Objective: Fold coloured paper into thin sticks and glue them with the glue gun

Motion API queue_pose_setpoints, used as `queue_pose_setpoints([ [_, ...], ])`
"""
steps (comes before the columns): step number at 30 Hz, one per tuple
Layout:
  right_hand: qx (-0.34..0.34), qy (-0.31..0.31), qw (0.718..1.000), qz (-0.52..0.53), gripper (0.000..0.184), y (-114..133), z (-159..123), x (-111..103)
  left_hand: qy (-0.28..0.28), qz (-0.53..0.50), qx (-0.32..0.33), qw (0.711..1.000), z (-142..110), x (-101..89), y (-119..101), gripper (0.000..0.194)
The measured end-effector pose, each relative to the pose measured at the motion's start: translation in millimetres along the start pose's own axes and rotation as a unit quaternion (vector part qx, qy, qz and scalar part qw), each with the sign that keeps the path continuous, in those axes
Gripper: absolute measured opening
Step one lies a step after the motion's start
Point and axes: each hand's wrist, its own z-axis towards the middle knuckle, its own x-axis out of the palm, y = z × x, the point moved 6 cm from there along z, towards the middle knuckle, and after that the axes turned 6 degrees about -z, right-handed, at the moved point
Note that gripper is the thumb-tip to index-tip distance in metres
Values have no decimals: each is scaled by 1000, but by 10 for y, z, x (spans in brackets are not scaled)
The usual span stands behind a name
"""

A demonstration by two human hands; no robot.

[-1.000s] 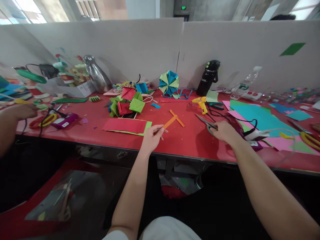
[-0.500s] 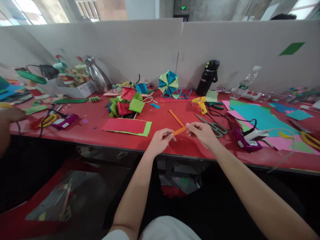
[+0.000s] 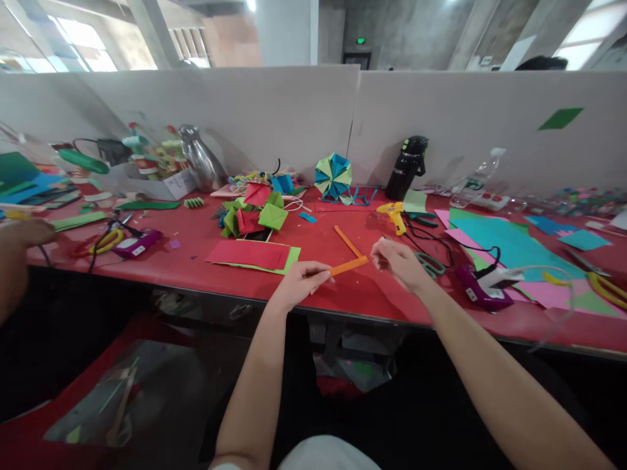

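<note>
My left hand (image 3: 304,282) pinches one end of an orange paper strip (image 3: 349,266), which sticks out to the right just above the table. A second orange strip (image 3: 347,240) lies slanting behind it, its near end meeting the held strip's far end in this view. Just right of that end, apart from it, is my right hand (image 3: 398,262), with loosely curled fingers and nothing visible in them. Grey-green scissors (image 3: 432,265) lie beyond the right wrist, their blades hidden by the hand. Red paper sheets (image 3: 249,253) on green ones lie left of my left hand.
A yellow glue gun (image 3: 393,215) and purple power strip (image 3: 482,287) trail cables at right, near coloured sheets (image 3: 504,238). Folded paper pieces (image 3: 272,215), a paper ball (image 3: 333,176), a black bottle (image 3: 407,168) and a steel jug (image 3: 200,155) stand behind. A co-worker's hand (image 3: 29,235) is at left.
My right hand put down the scissors, took the held strip's far end, then let it go and moved slightly right. My left hand keeps the strip. The camera view has tipped up.
</note>
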Motion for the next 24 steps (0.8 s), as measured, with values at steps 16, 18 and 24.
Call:
queue_pose_setpoints([
  [16,20,81,993,-88,47,-68,-143,444,-239,-238,32,941,77,7,86,43],
  [18,12,51,996,-74,47,-40,-184,481,-207,-248,25,946,95,106,90,42],
  [24,36,31,998,-29,42,-55,-261,584,-224,-228,37,947,86,99,50,42],
])
